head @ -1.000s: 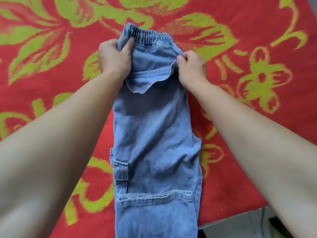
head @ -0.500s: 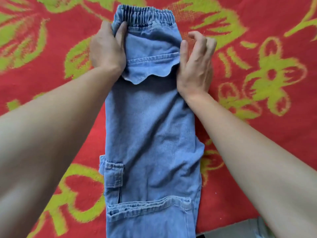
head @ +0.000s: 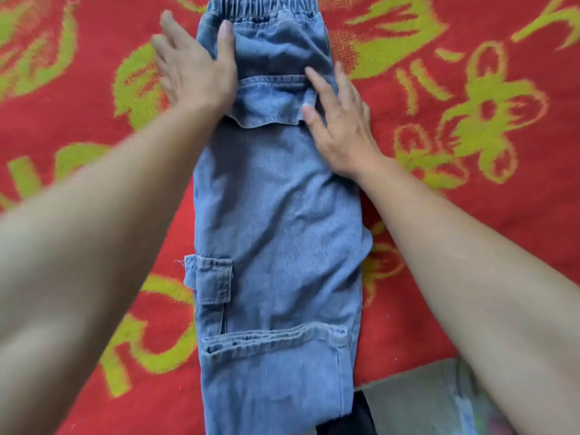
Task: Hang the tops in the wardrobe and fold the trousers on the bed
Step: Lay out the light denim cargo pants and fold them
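Both hands are now laid flat. A second ago the denim below the waistband was pinched by each of them, and half a second ago the right hand's fingers were lifted and bent beside the cloth. The waistband is also seen higher in the view than before, at its top edge.

The trousers (head: 276, 215) are spread lengthwise on the red bedspread (head: 470, 246), which is patterned with yellow-green flowers. They are of pale blue denim and appear to be folded leg over leg into one long strip. The gathered elastic waistband (head: 263, 9) is found at their far end. Below it a pocket flap (head: 271, 103) with a stitched hem is turned down between the two hands. A small cargo pocket (head: 215, 281) is sewn at the trousers' left edge, and a wide seamed flap (head: 276, 335) runs across them nearer the person. Their near end is cut off by the bottom of the view.

The left hand (head: 194, 73) is pressed on the trousers' left edge just under the waistband, with fingers straight and spread, the thumb on the denim and the outer fingers on the bedspread. The right hand (head: 339, 124) is laid on the trousers' right edge beside the pocket flap, fingers straight, nothing gripped. Bare forearms are stretched out on either side of the trousers. Grey floor (head: 417, 400) is seen right of the trousers' near end.
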`<state>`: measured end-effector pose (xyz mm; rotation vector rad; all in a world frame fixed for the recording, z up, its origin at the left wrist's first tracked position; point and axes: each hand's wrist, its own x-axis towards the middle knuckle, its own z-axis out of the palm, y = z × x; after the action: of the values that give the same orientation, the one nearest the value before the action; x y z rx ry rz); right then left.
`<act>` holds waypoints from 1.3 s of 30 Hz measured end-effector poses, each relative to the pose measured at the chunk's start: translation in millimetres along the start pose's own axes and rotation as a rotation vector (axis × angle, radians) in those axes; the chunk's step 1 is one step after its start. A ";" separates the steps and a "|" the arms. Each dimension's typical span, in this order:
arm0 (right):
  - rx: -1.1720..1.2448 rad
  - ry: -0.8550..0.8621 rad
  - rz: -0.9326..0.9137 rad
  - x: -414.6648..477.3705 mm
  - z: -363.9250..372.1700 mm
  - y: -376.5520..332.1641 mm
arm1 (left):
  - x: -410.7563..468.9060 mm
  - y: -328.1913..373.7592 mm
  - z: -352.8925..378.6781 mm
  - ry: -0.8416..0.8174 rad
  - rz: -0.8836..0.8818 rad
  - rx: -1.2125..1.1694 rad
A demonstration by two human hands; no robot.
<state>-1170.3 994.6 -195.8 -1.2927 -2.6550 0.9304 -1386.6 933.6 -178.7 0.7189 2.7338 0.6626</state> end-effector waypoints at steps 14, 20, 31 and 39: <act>-0.412 0.078 -0.264 -154.8 64.5 40.3 | -115.6 -114.6 27.3 -0.098 0.676 0.518; -0.519 -0.136 -0.116 -162.6 37.6 11.6 | -125.3 -83.5 -13.9 -0.386 0.491 0.437; 0.007 -0.099 0.660 -371.9 61.6 -27.9 | -396.6 -182.2 -99.0 -0.250 -0.440 0.033; 0.588 -0.249 0.996 -452.6 100.3 -24.7 | -457.7 -238.6 -110.3 -0.589 -0.699 -0.292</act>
<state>-922.3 603.1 -168.9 -2.3877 -1.4684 1.8455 -1130.8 473.0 -147.2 -0.1190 2.0641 0.5432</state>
